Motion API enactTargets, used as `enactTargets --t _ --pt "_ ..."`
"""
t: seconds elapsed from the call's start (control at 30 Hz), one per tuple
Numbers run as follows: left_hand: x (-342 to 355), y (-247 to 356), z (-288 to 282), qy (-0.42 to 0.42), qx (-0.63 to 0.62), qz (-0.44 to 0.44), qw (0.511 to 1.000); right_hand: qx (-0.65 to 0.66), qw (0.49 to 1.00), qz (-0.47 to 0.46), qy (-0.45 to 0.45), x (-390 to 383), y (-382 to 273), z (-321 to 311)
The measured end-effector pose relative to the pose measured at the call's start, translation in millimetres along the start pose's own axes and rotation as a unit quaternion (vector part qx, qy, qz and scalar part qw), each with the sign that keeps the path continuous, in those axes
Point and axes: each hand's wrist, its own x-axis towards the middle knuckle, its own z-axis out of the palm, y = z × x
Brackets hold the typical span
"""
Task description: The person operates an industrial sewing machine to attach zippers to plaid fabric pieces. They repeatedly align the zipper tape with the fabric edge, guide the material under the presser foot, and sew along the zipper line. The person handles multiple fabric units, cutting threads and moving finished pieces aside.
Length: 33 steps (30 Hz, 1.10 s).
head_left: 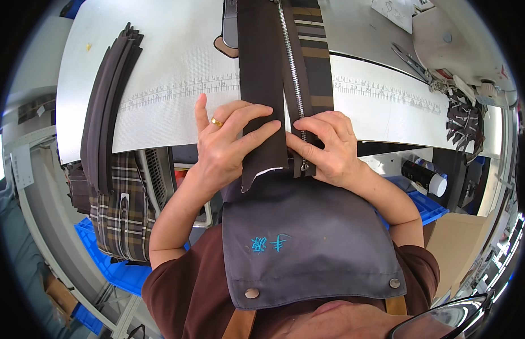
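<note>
A dark brown fabric strip (pixel 261 62) runs from the top of the head view down to the table's front edge, its near end hanging past it. My left hand (pixel 224 142) lies on this strip with fingers spread, wearing a gold ring, the little finger raised. Alongside on the right runs a metal zipper (pixel 297 79) on dark tape, over striped brown and tan fabric (pixel 320 65). Thumb and fingers of my right hand (pixel 334 148) grip the zipper tape. The zipper's slider (pixel 304 165) shows just below them. A narrow gap parts strip and tape between my hands.
Dark fabric strips (pixel 107 107) drape over the table's left edge, above plaid pieces (pixel 127 217) and a blue bin (pixel 113 274). A ruler scale (pixel 178 90) crosses the white table. Scissors (pixel 409 59) and a bunch of zipper pulls (pixel 465 120) are at the right.
</note>
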Motion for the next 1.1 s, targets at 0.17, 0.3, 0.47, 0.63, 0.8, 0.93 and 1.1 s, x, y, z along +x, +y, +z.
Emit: enactTargets --t 0.17,0.3,0.47,0.63,0.8,0.93,1.1 --pt "-2.3 0.7 -1.3 -0.003 -0.008 0.013 1.0 0.0 1.0 -0.004 -0.014 -0.2 -0.4 -3.0" --pt "-3.3 -1.1 -0.3 0.008 0.003 0.031 0.999 -0.004 1.0 -0.006 -0.025 -0.3 -0.6 -4.7" --pt "-3.1 -2.6 1.0 0.01 0.001 0.034 0.999 -0.004 0.999 -0.001 -0.033 -0.5 -1.3 -5.3" --pt "-3.2 -1.4 1.5 0.007 0.006 0.03 1.0 -0.008 0.999 -0.003 -0.035 -0.8 -1.5 -5.1" --pt "-5.3 -1.2 -0.7 -0.004 0.01 0.031 0.999 0.025 0.999 -0.032 -0.013 -0.8 1.7 -11.9" --pt "-8.1 -2.5 -3.7 -0.007 -0.005 0.024 1.0 0.028 0.998 -0.041 0.027 -1.9 -3.6 -16.8" --pt "-8.9 -4.3 -5.4 0.005 -0.037 0.02 0.999 -0.003 0.999 -0.038 -0.012 0.0 -11.3 -11.8"
